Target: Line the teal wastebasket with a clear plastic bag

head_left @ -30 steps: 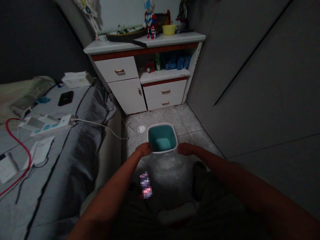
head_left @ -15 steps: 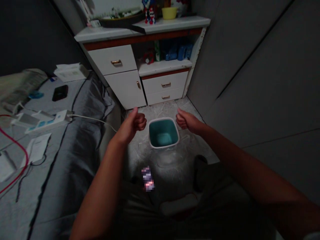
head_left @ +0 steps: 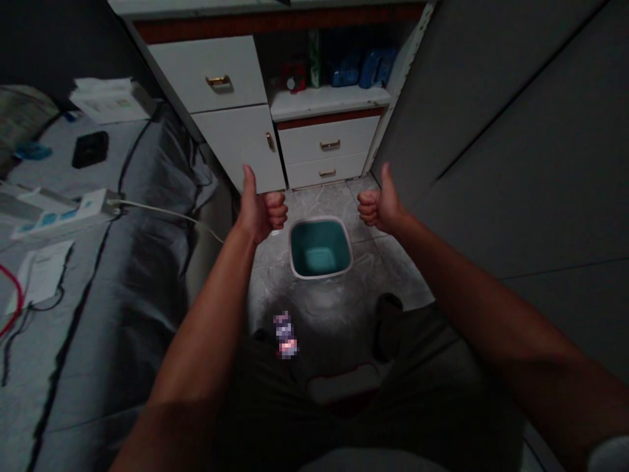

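My left hand (head_left: 263,211) is held up in a fist with the thumb pointing upward, and nothing shows in it. On the other side, my right hand (head_left: 381,203) makes the same thumb-up fist, also with nothing visible in it. Between and slightly below the two hands, a teal bin (head_left: 320,269) with a pale rim stands on the grey tiled floor (head_left: 329,305). Its inside shows no contents. Neither hand touches the bin.
A white cabinet (head_left: 230,151) with drawers stands ahead, blue bottles (head_left: 376,67) on its shelf. Left is a grey-covered bed (head_left: 147,262) with a power strip (head_left: 73,213), a black phone-like object (head_left: 90,149) and a white box (head_left: 112,101). Grey panels (head_left: 531,131) rise at right.
Both thumbs have risen from lying near the fists to pointing straight up. The hands are slightly farther apart. My view has tipped downward, so the cabinet top has left the picture.
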Available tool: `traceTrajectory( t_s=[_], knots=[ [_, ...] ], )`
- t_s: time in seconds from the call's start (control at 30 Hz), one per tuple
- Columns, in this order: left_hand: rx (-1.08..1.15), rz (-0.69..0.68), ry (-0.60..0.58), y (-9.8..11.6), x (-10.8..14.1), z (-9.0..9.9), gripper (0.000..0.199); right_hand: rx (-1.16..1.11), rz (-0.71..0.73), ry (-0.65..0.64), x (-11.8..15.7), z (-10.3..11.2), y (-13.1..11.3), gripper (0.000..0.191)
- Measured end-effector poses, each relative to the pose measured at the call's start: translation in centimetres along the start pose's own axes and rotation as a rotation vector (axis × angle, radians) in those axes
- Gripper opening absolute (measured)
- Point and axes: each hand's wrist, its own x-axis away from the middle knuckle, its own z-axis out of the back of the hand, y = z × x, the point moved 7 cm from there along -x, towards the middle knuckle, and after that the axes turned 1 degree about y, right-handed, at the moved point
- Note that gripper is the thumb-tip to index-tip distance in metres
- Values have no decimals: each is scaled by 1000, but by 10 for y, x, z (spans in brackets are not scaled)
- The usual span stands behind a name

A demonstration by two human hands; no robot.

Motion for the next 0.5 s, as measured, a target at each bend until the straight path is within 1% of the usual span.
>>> traceTrajectory(
  t_s=[0.03, 0.07, 0.1, 0.13, 0.2, 0.27, 0.33, 0.4, 0.47, 0.5],
  knots=[
    [8, 34, -74, -13, -14, -16, 86, -19, -33, 47, -18, 12, 16, 84],
    [7, 64, -139, -24, -24, -26, 86, -56, -35, 54, -32, 20, 26, 84],
    [12, 75, -202, -31, -31, -33, 86, -92, -23, 50, -40, 26, 31, 83],
    [15, 71, -248, -34, -35, -36, 86, -121, 2, 39, -45, 29, 31, 83],
    [31, 26, -320, -30, -33, -38, 86, -143, 71, 26, -43, 31, 22, 85],
    [44, -66, -358, -15, -24, -40, 85, -133, 139, 42, -36, 31, 9, 85],
    [27, -200, -338, 3, -11, -43, 81, -113, 208, 72, -29, 29, -2, 83],
    [-36, -345, -256, 18, 1, -43, 73, -68, 275, 111, -24, 29, -7, 76],
    [-134, -449, -166, 23, 8, -39, 60, 13, 319, 152, -20, 28, -2, 66],
    [-184, -480, -134, 21, 8, -36, 53, 67, 325, 163, -19, 27, 4, 61]
  ],
)
